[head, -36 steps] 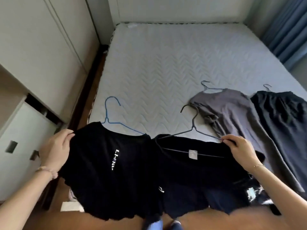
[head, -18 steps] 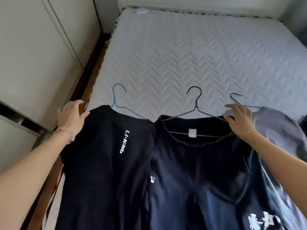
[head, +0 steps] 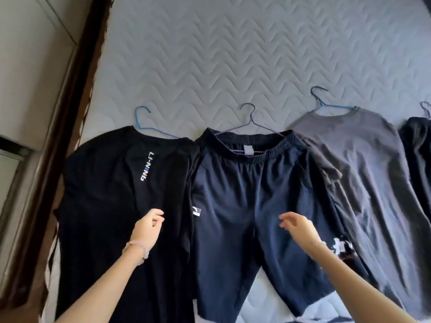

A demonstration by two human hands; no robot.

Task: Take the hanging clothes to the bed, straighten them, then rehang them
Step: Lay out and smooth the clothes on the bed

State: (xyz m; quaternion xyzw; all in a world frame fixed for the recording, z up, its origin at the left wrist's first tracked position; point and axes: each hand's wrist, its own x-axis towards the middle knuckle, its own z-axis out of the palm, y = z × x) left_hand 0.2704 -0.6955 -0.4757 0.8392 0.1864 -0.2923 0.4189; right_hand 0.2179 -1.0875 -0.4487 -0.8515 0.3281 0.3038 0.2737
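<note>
Navy shorts (head: 245,206) lie flat on the bed (head: 233,54) between black shirt (head: 105,183) and grey shirt (head: 373,171). My right hand (head: 300,227) hovers slack-fingered; whether the curled left hand (head: 148,227) pinches cloth, I cannot tell. A fourth garment (head: 419,148) is cut off.

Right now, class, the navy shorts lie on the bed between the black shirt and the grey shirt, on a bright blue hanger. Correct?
Not quite. The navy shorts lie on the bed between the black shirt and the grey shirt, but on a dark hanger; the bright blue hanger carries the black shirt. The head view shows this.
</note>
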